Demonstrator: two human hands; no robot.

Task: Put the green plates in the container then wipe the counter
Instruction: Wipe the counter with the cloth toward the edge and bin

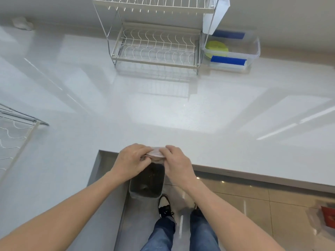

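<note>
Green plates [215, 48] lie inside a clear plastic container [253, 51] with blue clips at the back right of the white counter [163, 109]. At the counter's front edge, my left hand [131, 160] and my right hand [176, 160] together grip a small pale pink cloth [155, 153], bunched between the fingers. The cloth is held above a dark waste bin [146, 180] on the floor.
A white wire dish rack [155, 46] stands at the back centre, left of the container. Another wire rack [12, 134] sits at the left edge. A crumpled white thing [22, 23] lies at the back left. My legs and shoes stand on the tiled floor.
</note>
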